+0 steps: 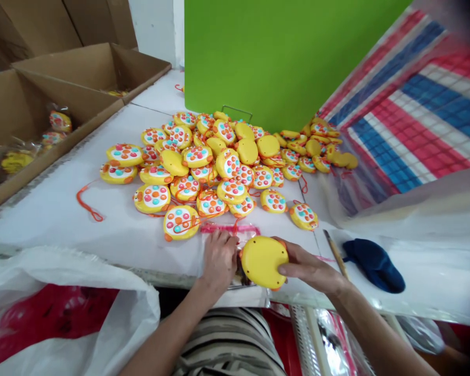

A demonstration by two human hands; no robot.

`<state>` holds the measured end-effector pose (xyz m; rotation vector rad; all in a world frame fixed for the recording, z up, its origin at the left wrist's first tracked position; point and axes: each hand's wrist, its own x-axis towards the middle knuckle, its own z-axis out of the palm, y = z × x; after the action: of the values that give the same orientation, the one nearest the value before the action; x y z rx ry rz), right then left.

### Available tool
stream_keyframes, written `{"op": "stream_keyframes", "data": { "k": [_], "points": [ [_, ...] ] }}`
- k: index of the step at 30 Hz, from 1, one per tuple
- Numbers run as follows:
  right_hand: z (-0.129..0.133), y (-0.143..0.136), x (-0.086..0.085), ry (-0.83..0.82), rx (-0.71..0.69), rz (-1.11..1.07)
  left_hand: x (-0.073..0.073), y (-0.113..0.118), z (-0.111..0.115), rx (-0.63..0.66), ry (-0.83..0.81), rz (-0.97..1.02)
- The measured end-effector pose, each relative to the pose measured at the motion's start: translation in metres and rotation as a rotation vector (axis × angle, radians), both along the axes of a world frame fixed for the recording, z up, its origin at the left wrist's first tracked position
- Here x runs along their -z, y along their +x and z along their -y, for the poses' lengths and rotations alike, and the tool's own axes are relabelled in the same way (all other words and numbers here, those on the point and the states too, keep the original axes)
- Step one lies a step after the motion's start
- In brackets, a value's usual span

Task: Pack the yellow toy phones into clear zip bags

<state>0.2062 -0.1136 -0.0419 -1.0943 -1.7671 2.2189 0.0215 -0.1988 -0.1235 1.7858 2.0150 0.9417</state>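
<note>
My right hand (307, 266) grips a yellow toy (261, 261) shaped like a small animal, its plain back with small screw holes turned up. Beside it, the fingers of my left hand (220, 258) are curled together over a clear plastic bag with a pink top strip (231, 230). An orange cord runs close to those fingertips; what they pinch is hidden. Just beyond my hands lies a pile of similar yellow toys (180, 223), many with white faces and coloured round buttons, some with orange cords.
Cardboard boxes (82, 117) with bagged toys stand at the left. A green board (258, 57) rises behind the pile. To the right are a striped bag (399, 120), a wooden stick (336, 253) and a dark blue cloth item (376, 263). A white sack (137, 303) sits front left.
</note>
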Motion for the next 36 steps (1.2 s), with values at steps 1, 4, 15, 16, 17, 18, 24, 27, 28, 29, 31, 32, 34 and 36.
{"op": "stream_keyframes", "data": {
  "k": [1, 4, 15, 16, 17, 18, 24, 27, 28, 29, 31, 32, 34, 36],
  "points": [
    [0.001, -0.001, -0.003, -0.022, 0.037, -0.012, 0.0, 0.0, 0.0, 0.004, 0.006, -0.028],
    [0.003, -0.011, -0.006, 0.011, 0.226, -0.051, 0.002, 0.002, 0.0, 0.018, 0.025, -0.138],
    [0.002, -0.048, 0.023, 0.601, 0.154, 0.134, -0.012, 0.013, 0.012, 0.11, 0.254, -0.274],
    [0.001, -0.046, 0.024, 0.611, 0.142, 0.17, -0.014, 0.013, 0.012, 0.109, 0.272, -0.272],
    [-0.001, -0.043, 0.024, 0.615, 0.126, 0.197, -0.015, 0.013, 0.012, 0.103, 0.29, -0.272],
    [-0.003, -0.041, 0.023, 0.619, 0.107, 0.215, -0.016, 0.012, 0.012, 0.094, 0.304, -0.275],
    [-0.011, -0.038, 0.013, 0.62, -0.031, 0.202, -0.026, 0.001, 0.016, 0.048, 0.349, -0.209],
    [-0.011, -0.039, 0.007, 0.598, -0.009, 0.153, -0.039, -0.016, 0.026, -0.093, 0.387, -0.006],
    [-0.011, -0.039, 0.005, 0.598, -0.003, 0.141, -0.044, -0.022, 0.029, -0.187, 0.382, 0.094],
    [-0.01, -0.039, 0.005, 0.606, 0.004, 0.134, -0.047, -0.028, 0.031, -0.286, 0.347, 0.215],
    [-0.008, -0.039, 0.005, 0.626, 0.011, 0.134, -0.05, -0.037, 0.032, -0.417, 0.201, 0.496],
    [-0.007, -0.039, 0.005, 0.634, 0.01, 0.139, -0.049, -0.04, 0.03, -0.422, 0.114, 0.633],
    [-0.005, -0.04, 0.005, 0.662, 0.002, 0.151, -0.044, -0.043, 0.023, -0.322, 0.002, 0.857],
    [-0.003, -0.041, 0.003, 0.712, -0.022, 0.17, -0.037, -0.041, 0.016, -0.237, -0.018, 0.981]
  ]
}}
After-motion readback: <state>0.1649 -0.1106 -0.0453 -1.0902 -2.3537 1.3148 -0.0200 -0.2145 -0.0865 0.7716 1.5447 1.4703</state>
